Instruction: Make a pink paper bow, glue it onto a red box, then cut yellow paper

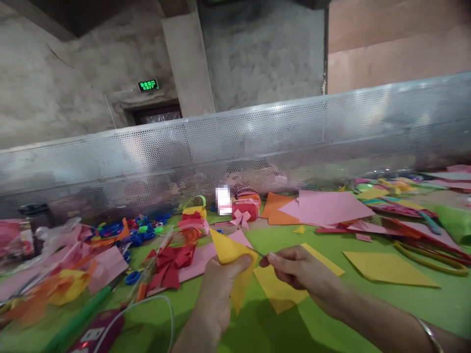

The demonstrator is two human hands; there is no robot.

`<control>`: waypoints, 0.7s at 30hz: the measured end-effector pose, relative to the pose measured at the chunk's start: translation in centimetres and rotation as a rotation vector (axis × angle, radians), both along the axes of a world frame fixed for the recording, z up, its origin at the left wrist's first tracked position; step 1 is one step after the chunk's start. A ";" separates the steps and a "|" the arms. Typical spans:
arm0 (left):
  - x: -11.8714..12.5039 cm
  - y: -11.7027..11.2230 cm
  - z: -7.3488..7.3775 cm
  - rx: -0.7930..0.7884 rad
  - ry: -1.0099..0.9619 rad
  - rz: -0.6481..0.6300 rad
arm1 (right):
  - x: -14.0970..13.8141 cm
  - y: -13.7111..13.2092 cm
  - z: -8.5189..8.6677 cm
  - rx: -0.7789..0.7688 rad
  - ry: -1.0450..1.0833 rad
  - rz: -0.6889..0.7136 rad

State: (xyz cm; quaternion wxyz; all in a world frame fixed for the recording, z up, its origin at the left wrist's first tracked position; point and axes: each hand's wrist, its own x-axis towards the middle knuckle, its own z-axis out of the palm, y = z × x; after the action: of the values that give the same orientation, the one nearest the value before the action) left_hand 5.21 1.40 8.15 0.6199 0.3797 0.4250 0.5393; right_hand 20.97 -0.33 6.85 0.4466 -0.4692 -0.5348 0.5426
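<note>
My left hand (221, 284) is closed on a folded yellow craft sheet (230, 247), thumb on top; whether it is felt or paper I cannot tell. One pointed corner of this sheet stands up to the left, and another part hangs below the fingers. Just right of it, my right hand (290, 264) pinches a thin dark tool (262, 255) whose tip meets the sheet's right edge. The fingers hide most of that tool. Under my right hand lies a flat yellow sheet (277, 294) on the green table (312, 328).
Another yellow square (390, 269) lies at right, near a yellow-green band (434, 262). Pink sheets (331, 208) are stacked behind. Red bows (171, 264), blue rings (132, 277) and scraps crowd the left. A maroon device (99, 333) with a white cable sits front left. A perforated metal screen (235, 152) borders the back.
</note>
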 end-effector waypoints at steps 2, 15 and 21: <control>0.0 0.0 0.0 -0.029 -0.007 -0.042 | 0.0 0.0 0.1 0.016 -0.020 -0.004; 0.0 -0.1 0.1 -0.010 0.026 -0.081 | 0.0 -0.1 -0.3 0.117 -0.117 -0.024; -0.1 0.0 0.1 0.044 0.102 -0.062 | -0.2 -0.2 0.1 0.144 -0.126 -0.010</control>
State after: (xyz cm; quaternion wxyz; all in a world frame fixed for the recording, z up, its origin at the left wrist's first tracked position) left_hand 5.08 1.35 8.21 0.6054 0.4333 0.4322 0.5089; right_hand 20.82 -0.50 6.99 0.4472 -0.4717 -0.5971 0.4701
